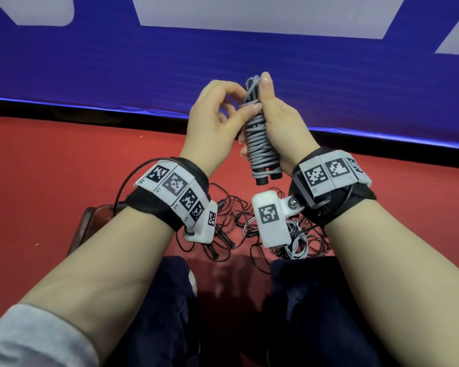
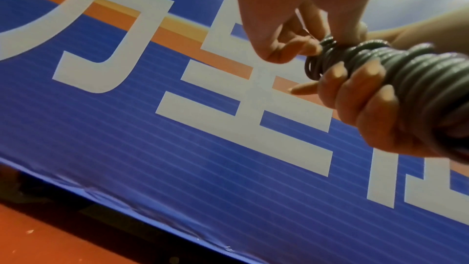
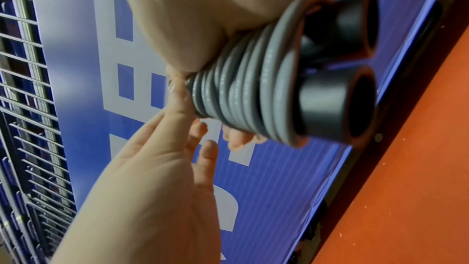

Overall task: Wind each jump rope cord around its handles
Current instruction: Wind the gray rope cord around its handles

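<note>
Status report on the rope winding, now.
Right hand grips grey jump rope, cord coiled round both black handles. Left hand pinches the top turns. Loose ropes tangled on floor below.

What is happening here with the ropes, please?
A person is winding a grey jump rope cord around its two black handles. The right hand grips the nearly finished bundle upright, and the left hand pinches the cord at the bundle's top end, apparently tucking in the last bit. More ropes lie tangled and unwound on the red floor below.
</note>
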`<state>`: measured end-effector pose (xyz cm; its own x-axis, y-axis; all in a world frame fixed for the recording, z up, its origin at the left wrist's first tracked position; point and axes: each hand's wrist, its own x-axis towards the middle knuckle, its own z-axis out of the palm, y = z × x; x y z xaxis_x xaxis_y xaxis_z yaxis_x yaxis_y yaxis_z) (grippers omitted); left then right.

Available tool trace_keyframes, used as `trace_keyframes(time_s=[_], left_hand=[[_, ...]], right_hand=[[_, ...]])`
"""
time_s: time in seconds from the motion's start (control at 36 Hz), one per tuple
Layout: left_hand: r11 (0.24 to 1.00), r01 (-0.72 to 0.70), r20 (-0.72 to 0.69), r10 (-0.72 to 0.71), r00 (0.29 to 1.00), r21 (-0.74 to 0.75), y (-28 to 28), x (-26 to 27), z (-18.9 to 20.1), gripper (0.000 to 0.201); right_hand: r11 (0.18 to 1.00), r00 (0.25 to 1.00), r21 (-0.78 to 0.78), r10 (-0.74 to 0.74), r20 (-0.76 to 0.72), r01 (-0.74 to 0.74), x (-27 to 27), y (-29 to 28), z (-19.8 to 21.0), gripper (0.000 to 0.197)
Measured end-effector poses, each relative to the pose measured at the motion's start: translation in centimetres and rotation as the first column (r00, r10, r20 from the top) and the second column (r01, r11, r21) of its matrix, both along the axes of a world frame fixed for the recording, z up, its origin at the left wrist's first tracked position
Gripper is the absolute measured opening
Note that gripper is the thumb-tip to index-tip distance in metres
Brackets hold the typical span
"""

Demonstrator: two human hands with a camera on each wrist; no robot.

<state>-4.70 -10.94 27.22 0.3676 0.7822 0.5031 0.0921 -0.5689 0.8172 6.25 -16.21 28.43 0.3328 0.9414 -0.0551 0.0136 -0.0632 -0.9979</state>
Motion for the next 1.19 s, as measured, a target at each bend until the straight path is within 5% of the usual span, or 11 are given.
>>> trace_keyframes(time_s=[0.33, 0.44, 0.67, 0.78, 1.11, 1.19], left_hand=[[0.993, 0.071, -0.091, -0.079, 0.993, -0.09, 0.9, -1.1, 0.7, 0.015], [0.974, 0.098, 0.046, -0.09, 0.995, -0.205, 1.1, -1.2, 0.5, 0.008], [0.862, 0.295, 0.362, -0.141, 0.921, -0.413, 0.4, -0.4, 1.4, 0.03], [0.838, 0.341, 0.39, -0.169, 0.905, -0.427, 0.5, -0.5, 1.8, 0.029], [0.906, 0.208, 0.158, -0.159, 0.975, -0.369, 0.1, -0.3, 1.6, 0.024], [0.88, 0.226, 0.213, -0.147, 0.966, -0.417, 0.5, -0.5, 1.3, 0.025]], right_hand=[[0.974, 0.905, -0.04, 0.192, -0.38, -0.223, 1.1, -0.2, -0.6, 0.066], [0.974, 0.89, -0.049, 0.182, -0.418, -0.222, 0.6, -0.3, -0.3, 0.053], [0.992, 0.869, 0.01, 0.115, -0.481, -0.125, 0.4, -0.2, 0.3, 0.049], [0.997, 0.889, 0.003, 0.075, -0.452, -0.083, 0.3, -0.3, 0.3, 0.055], [1.0, 0.975, -0.017, -0.01, -0.224, 0.006, 0.8, -0.6, 0.5, 0.045], [1.0, 0.978, -0.01, -0.015, -0.207, 0.013, 0.7, -0.6, 0.5, 0.047]])
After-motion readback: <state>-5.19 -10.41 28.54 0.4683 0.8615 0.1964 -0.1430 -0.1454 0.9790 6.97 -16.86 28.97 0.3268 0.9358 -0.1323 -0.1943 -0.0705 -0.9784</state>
